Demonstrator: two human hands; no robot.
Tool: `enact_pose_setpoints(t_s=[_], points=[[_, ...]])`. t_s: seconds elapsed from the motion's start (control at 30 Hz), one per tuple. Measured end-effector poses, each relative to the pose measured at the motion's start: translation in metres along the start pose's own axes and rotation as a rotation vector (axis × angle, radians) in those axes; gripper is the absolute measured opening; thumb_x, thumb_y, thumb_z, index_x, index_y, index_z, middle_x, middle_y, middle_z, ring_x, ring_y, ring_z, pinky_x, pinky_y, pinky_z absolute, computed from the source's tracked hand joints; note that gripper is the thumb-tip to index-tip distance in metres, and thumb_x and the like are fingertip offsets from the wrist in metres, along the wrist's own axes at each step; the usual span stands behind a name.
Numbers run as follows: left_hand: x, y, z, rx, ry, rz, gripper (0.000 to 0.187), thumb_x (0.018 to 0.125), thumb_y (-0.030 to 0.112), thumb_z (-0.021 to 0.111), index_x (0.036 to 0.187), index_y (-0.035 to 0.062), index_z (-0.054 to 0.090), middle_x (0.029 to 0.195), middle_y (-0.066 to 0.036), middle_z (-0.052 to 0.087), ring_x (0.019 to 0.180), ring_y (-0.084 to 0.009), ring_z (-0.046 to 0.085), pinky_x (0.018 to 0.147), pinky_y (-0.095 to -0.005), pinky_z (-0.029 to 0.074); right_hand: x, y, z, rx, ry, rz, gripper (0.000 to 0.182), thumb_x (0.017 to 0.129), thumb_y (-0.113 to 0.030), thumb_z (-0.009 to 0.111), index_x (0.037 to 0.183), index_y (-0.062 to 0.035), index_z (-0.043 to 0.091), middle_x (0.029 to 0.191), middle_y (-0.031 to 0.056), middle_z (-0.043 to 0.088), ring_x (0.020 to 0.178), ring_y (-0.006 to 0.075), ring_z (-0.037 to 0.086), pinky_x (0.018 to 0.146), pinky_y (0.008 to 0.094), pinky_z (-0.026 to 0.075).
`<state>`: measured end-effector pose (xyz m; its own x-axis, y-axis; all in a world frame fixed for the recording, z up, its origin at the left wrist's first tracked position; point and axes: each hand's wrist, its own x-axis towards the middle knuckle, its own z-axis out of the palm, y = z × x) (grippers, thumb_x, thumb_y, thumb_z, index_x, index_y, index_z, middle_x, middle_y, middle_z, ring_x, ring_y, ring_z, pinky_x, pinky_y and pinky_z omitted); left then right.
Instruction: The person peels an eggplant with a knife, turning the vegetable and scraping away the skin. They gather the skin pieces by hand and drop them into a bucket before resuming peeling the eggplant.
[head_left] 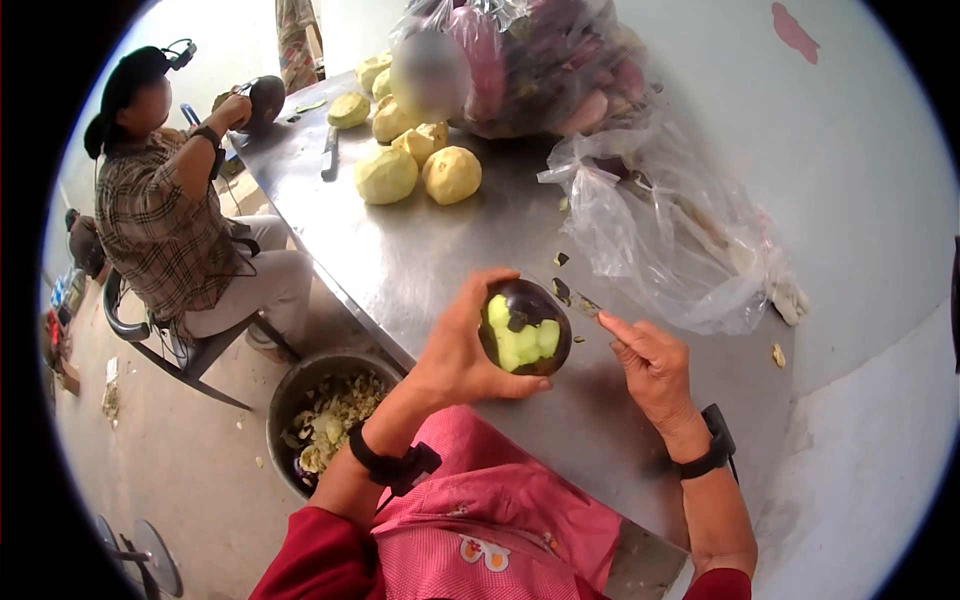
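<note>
A round, dark purple eggplant [518, 322] rests in my left hand [462, 345], thumb below and fingers curled over its far side. Part of its skin is off, and pale green flesh shows. My right hand [652, 372] is closed on a small knife [588, 304], whose short blade points at the eggplant and seems apart from it. Most of the handle is hidden in the fist. Dark scraps of peel [561, 290] appear near the blade.
Several peeled eggplants [386, 176] and another knife [330, 155] lie on the metal table [480, 235]. Plastic bags [660, 230] fill its far right. A basin [283, 440] of peelings stands on the floor at left. A seated co-worker [170, 200] holds a dark eggplant [266, 101].
</note>
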<state>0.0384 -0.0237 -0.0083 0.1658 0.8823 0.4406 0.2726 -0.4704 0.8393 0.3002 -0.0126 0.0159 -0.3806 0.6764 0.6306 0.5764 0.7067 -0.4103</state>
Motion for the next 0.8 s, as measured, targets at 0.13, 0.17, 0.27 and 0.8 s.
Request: enact_pose_setpoints(t_s=[0.13,0.17,0.27,0.8], points=[[0.001,0.0,0.0,0.015,0.014,0.012,0.109,0.053,0.034,0.098,0.141,0.0014,0.041,0.125,-0.013,0.056,0.12,-0.0244,0.056,0.106,-0.0359,0.044,-0.001,-0.002,0.003,0.161,-0.018,0.154,0.036,0.088,-0.004,0.072,0.122,-0.0159,0.073,0.073,0.01,0.059,0.062,0.0243,0.059,0.056,0.0301,0.046],[0.001,0.002,-0.001,-0.013,-0.005,-0.023,0.11,0.053,0.034,0.098,0.141,0.0008,0.041,0.124,-0.013,0.057,0.119,-0.0247,0.056,0.106,-0.036,0.044,0.002,-0.008,0.001,0.135,-0.008,0.066,0.037,0.087,-0.004,0.072,0.122,-0.0161,0.073,0.072,0.0089,0.06,0.062,0.0241,0.059,0.056,0.0305,0.047],[0.001,0.002,-0.001,-0.016,-0.015,-0.037,0.109,0.054,0.037,0.098,0.141,0.0011,0.042,0.124,-0.015,0.06,0.118,-0.0269,0.06,0.104,-0.0376,0.047,0.001,-0.02,0.007,0.094,-0.016,-0.101,0.04,0.085,-0.004,0.073,0.123,-0.0178,0.073,0.071,0.0059,0.06,0.06,0.0231,0.059,0.055,0.0315,0.048],[0.002,0.0,0.003,0.025,-0.037,0.01,0.106,0.054,0.039,0.095,0.14,0.0026,0.044,0.126,-0.016,0.06,0.115,-0.0311,0.062,0.1,-0.0401,0.05,-0.001,-0.029,0.004,-0.049,-0.061,-0.238,0.05,0.078,-0.003,0.076,0.122,-0.0258,0.074,0.071,0.0021,0.055,0.057,0.0195,0.058,0.05,0.0328,0.048]])
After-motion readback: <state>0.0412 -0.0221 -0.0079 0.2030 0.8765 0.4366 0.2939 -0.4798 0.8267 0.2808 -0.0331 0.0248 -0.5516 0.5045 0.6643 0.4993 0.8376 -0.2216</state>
